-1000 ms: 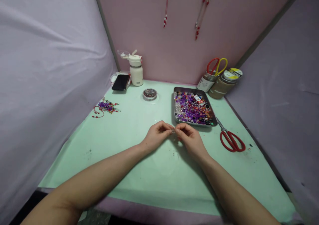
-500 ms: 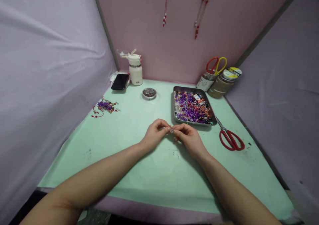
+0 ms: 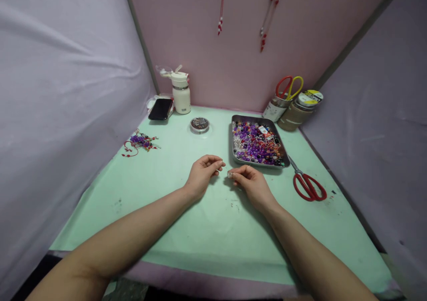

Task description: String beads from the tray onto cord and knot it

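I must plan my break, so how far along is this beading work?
Done: one beaded piece lies at the far left. In hand: the right hand pinches a clear bead; the left hand is pinched shut beside it. Left: the metal tray holds many loose beads.

The tray is sitting right of the table's middle, with scissors lying just right of it. A cup is standing at the far right corner and a bottle at the far left, a tin lying between bottle and tray. Beaded strings are lying by the left edge. The left hand and right hand are resting before the tray, a bead between them.
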{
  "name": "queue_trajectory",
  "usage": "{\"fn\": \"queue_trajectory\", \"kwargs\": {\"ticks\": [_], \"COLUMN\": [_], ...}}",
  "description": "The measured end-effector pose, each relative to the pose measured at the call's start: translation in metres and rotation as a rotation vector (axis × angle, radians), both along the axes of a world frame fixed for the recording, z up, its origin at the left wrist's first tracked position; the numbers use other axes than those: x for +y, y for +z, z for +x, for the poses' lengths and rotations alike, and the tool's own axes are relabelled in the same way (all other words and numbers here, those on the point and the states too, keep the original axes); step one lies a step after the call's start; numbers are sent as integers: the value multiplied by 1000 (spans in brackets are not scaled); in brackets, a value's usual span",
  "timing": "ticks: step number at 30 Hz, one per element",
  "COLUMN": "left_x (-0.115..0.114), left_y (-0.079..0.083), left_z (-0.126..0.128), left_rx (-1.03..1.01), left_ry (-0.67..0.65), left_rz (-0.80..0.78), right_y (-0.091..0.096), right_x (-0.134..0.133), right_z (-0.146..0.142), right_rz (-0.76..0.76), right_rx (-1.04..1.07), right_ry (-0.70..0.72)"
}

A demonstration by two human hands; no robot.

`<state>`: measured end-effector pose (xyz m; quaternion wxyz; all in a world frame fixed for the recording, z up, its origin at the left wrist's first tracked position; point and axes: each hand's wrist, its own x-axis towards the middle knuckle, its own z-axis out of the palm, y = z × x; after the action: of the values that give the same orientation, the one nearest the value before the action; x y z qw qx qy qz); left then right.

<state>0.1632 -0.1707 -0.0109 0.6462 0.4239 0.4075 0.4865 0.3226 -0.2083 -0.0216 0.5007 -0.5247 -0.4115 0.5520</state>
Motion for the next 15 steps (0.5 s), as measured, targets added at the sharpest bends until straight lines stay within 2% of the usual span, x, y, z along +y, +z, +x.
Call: {"fn": "queue_trajectory", "kwargs": {"ticks": [2, 8, 15], "left_x": [1, 2, -4], "left_y": [1, 10, 18], "left_z": [-1, -8, -8], "left_rx": [64, 485, 663], "left_ry": [20, -40, -79], "left_rz": [21, 225, 366], "right_y": [-1, -4, -1], "right_x": [0, 2, 2], "right_z": [0, 0, -1], "right_rz": [-6, -5, -25], "right_rx": [14, 69, 113], "right_ry": [-14, -73, -100]}}
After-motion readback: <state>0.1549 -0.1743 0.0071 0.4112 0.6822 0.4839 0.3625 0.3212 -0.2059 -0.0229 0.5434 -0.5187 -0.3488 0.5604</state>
